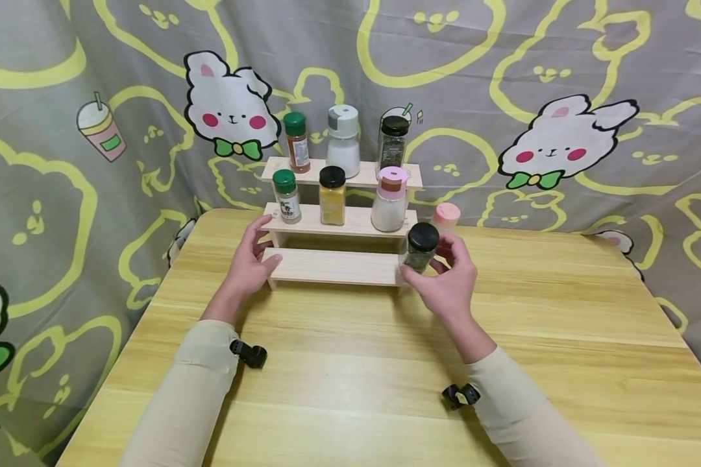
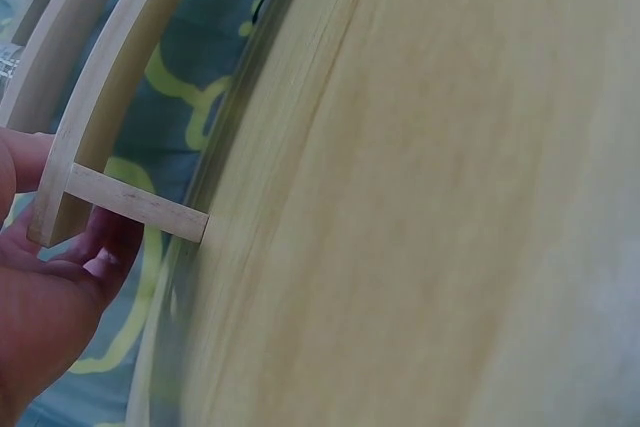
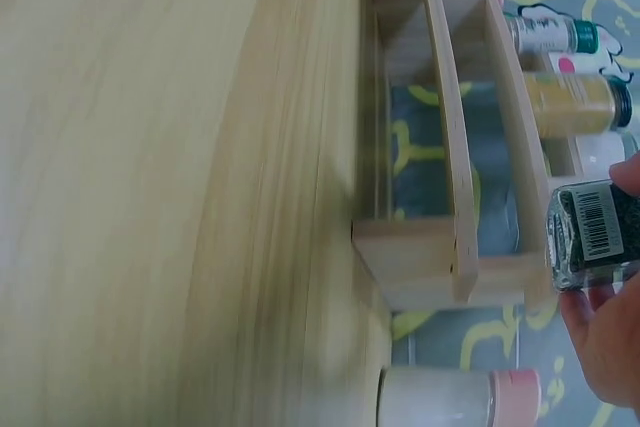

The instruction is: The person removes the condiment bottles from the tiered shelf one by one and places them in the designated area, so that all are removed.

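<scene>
A person's right hand (image 1: 451, 280) grips a black-capped jar (image 1: 420, 247) of dark herbs, fingers and thumb curled round its glass body, just off the right end of a three-step wooden rack (image 1: 333, 266) on a pale wooden table (image 1: 561, 337). The jar is held upright above the table, level with the rack's bare lowest step, at about 3 o'clock from it. From the right wrist the jar (image 3: 597, 234) shows a barcode label, with fingertips (image 3: 606, 322) wrapped about it beside the rack's end (image 3: 440, 262).

The left hand (image 1: 248, 263) rests against the rack's left end, at about 9 o'clock from the lowest step, fingers loosely spread, the thumb lying along the step's front corner and the upper fingers reaching to the middle step. The left wrist view shows fingers (image 2: 55, 287) touching the rack's side piece (image 2: 135, 202).

The middle step carries a green-capped jar (image 1: 286, 194), a yellow spice jar (image 1: 332, 194) and a pink-topped white shaker (image 1: 389, 198). On the top step stand a red spice jar (image 1: 296, 141), a grey-topped white shaker (image 1: 343, 140) and a dark herb jar (image 1: 393, 143). A pink-capped shaker (image 1: 446, 216) stands on the table just behind the held jar, at about 1 o'clock from it. A grey curtain (image 1: 566, 136) printed with rabbits hangs behind.
</scene>
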Demonstrator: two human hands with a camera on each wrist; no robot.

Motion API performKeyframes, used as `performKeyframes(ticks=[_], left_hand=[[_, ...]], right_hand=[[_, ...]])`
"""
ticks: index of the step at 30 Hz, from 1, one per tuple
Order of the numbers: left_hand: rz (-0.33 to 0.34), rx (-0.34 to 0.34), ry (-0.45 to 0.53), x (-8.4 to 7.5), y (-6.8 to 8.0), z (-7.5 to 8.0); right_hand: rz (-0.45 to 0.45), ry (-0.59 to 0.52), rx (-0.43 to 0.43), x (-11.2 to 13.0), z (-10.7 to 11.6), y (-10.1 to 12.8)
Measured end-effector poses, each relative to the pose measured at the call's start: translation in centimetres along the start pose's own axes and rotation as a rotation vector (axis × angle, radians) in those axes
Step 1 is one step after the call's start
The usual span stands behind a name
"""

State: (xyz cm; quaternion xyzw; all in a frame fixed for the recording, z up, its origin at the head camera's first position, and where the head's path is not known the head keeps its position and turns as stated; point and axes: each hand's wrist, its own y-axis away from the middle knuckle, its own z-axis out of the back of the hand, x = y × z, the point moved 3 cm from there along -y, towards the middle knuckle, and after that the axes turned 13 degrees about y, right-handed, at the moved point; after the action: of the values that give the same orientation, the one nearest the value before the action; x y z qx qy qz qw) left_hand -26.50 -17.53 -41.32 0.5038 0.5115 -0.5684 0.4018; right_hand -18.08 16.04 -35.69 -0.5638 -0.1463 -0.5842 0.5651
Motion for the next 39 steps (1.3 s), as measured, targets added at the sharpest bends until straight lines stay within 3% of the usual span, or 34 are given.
performKeyframes(ticks=[5,9,15,21,24,28,33,39], left_hand=[[-0.002,-0.001,-0.004,0.2,0.0,0.0],[-0.013,-0.005,0.018,1.5,-0.5,0.4],[-0.037,-0.02,0.026,3.2,-1.1,1.0],[-0.043,-0.019,0.003,3.0,-1.0,1.1],[-0.034,-0.01,0.007,1.9,-0.7,0.7],[-0.026,-0.003,0.016,0.9,-0.5,0.3],[-0.027,-0.015,0.008,2.5,-1.0,0.9],[-0.034,-0.025,-0.009,2.9,-1.0,1.0]], right_hand=[[-0.005,0.021,-0.027,-2.5,0.6,-0.6],[-0.008,0.021,-0.042,-5.2,1.0,-1.1],[-0.025,-0.017,-0.058,-6.9,1.8,-1.6],[-0.073,-0.007,-0.071,-6.1,2.8,-1.9],[-0.106,0.013,-0.077,-5.7,3.4,-2.0],[-0.144,0.032,-0.092,-8.4,3.8,-2.6],[-0.176,0.061,-0.107,-10.9,4.5,-3.2],[-0.197,0.138,-0.114,-12.0,5.5,-4.3]])
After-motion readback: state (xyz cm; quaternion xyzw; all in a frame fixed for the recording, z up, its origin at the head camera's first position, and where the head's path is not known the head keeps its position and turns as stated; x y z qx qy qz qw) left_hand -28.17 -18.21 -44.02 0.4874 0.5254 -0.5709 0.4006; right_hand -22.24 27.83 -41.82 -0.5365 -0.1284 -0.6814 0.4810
